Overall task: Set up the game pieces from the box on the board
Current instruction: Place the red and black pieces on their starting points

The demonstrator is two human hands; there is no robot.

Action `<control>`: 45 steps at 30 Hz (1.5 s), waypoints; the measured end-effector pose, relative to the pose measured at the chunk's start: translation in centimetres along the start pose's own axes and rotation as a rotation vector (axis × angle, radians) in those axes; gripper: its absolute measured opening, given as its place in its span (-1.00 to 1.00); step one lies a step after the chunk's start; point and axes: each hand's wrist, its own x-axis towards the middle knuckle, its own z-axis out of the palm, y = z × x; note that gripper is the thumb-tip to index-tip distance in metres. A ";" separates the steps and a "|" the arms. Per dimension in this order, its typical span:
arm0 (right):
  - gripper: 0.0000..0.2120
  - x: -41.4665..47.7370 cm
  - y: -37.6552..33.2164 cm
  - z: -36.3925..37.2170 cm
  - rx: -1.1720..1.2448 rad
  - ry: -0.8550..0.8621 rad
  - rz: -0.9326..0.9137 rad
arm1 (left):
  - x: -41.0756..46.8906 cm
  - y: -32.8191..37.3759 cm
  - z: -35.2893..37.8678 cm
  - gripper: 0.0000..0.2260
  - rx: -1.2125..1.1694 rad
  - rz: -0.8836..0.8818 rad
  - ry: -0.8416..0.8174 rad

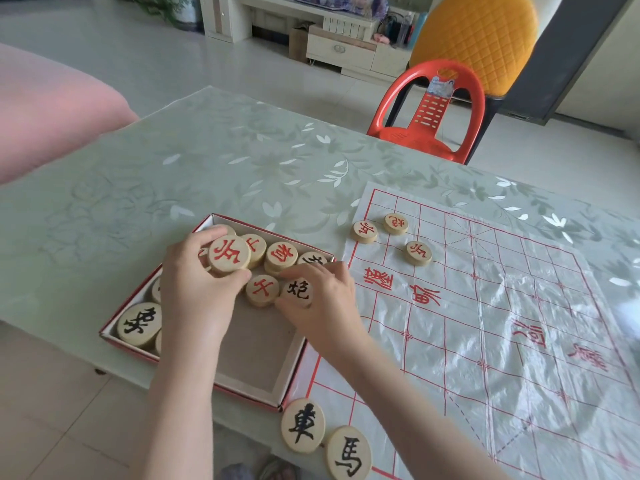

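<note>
An open cardboard box (256, 386) with a red rim lies on the table and holds several round wooden pieces with red or black characters. My left hand (194, 285) grips a red-lettered piece (228, 254) tilted up above the box. My right hand (322, 299) pinches a black-lettered piece (298, 291) inside the box, beside a red-lettered piece (262, 289). The plastic board sheet (485, 323) with red grid lines lies to the right. Three red-lettered pieces (364, 231) (396, 223) (418, 252) sit on its far left corner. Two black-lettered pieces (303, 425) (348, 452) lie at its near left corner.
The table (225, 161) has a pale green floral cover and its near edge runs under the box. A red plastic chair (429, 112) stands at the far side, with a yellow chair (478, 39) behind it. Pink fabric (45, 109) lies at the left.
</note>
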 end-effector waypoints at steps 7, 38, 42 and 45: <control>-0.60 0.7 -0.2 1.5 -0.242 0.065 -0.068 | 0.3 -0.1 -0.3 -0.48 -0.069 0.005 -0.051; -0.53 -4.0 4.7 -5.2 0.205 0.196 0.113 | -0.9 2.3 2.2 -0.50 -0.172 0.072 -0.192; -0.51 -7.1 7.3 -8.5 0.198 0.209 0.191 | -1.8 3.1 3.4 -0.49 -0.185 0.079 -0.240; -0.51 -9.5 8.9 -10.1 0.182 0.235 0.262 | -2.9 4.1 4.4 -0.50 -0.195 0.096 -0.293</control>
